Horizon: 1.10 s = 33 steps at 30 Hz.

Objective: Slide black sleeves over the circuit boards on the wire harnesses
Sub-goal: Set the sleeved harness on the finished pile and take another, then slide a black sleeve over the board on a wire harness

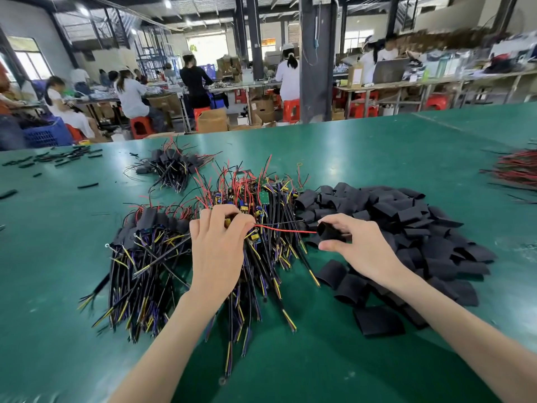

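My left hand [216, 245] grips a circuit board [232, 221] above the central heap of bare wire harnesses [261, 199]. The board is mostly hidden by my fingers. Its red wire [284, 229] and a thin black wire run right into a black sleeve [328, 231], which my right hand [357, 245] pinches between thumb and fingers. The wire tips enter the sleeve's mouth; the board itself is outside it. A large pile of loose black sleeves [406, 222] lies to the right. Harnesses with sleeves fitted [151, 225] lie on the left.
The work lies on a green table [377, 158]. A second sleeved bundle [171, 164] sits further back, small black tubes [58, 158] at far left, red and black wires [517, 170] at the right edge. People work at benches beyond the table.
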{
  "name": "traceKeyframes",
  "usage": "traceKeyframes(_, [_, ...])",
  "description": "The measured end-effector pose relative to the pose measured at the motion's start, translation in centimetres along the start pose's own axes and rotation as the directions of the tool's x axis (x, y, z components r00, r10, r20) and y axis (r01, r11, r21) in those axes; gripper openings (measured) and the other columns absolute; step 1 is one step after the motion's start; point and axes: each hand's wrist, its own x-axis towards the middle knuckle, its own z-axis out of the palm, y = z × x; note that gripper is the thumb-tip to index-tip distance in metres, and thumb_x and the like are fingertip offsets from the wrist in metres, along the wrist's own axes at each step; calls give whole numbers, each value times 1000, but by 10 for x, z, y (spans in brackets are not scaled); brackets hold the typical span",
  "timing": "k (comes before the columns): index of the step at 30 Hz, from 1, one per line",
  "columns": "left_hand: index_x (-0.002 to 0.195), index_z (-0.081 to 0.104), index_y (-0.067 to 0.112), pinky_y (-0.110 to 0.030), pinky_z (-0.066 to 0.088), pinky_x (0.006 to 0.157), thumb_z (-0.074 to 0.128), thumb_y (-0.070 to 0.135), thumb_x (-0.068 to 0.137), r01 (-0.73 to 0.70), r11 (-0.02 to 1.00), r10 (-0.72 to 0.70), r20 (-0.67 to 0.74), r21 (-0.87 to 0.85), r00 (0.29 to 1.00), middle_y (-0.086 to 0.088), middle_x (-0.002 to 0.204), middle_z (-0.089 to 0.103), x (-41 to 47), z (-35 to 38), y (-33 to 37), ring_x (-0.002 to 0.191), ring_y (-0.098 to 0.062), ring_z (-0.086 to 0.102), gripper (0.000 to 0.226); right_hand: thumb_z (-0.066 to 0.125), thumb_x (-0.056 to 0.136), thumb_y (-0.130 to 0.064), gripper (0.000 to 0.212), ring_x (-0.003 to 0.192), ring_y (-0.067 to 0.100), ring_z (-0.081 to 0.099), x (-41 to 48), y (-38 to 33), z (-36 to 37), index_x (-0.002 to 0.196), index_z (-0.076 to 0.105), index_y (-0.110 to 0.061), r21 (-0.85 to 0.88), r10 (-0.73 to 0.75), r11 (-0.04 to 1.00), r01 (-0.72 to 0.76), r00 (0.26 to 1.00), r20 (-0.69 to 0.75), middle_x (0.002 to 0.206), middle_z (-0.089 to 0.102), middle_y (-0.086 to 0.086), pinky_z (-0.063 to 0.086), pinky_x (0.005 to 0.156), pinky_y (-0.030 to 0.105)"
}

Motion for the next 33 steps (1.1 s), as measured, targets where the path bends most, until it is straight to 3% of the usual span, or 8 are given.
traceKeyframes(4, [88,70,16,-33,25,71,58,20,90,4,1000,-4,-28,-20,1000,-6,97,61,0,-2,2,84,-24,43,13,82,68,-18,43,89,-2,55,-1,-1,0,108,67,-24,17,23,1000,-22,1000,-9,90,62,-13,32,74,-7])
traceKeyframes(20, [88,70,16,-33,25,71,57,18,91,-14,999,12,-66,-30,998,-7,97,61,0,-5,6,83,-25,43,14,80,69,-14,34,81,-7,54,-4,-7,0,100,69,-21,15,47,999,-47,999,-3,83,62,-14,35,72,-4])
traceKeyframes(26, [89,70,15,-36,28,69,68,6,83,-60,996,55,-61,-72,997,-9,95,61,-1,-4,9,82,-26,44,11,81,69,-19,36,84,-5,55,-4,-9,-2,103,68,-22,33,65,997,-65,998,-12,83,60,-17,34,72,-6])
traceKeyframes(30, [93,64,20,-35,27,70,68,3,82,-71,991,63,-69,-115,996,-9,96,61,-2,-5,11,83,-26,43,21,80,71,-24,33,92,-2,56,-4,-9,-3,100,65,-30,70,97,993,-98,995,20,89,61,-17,34,73,-1])
traceKeyframes(33, [96,57,25,-33,25,71,68,4,82,-77,987,66,-81,-141,995,-9,96,61,-2,-6,12,83,-26,44,27,80,71,-24,33,98,5,61,-3,-8,-3,100,64,-28,137,124,982,-127,992,31,99,68,-9,41,85,15])
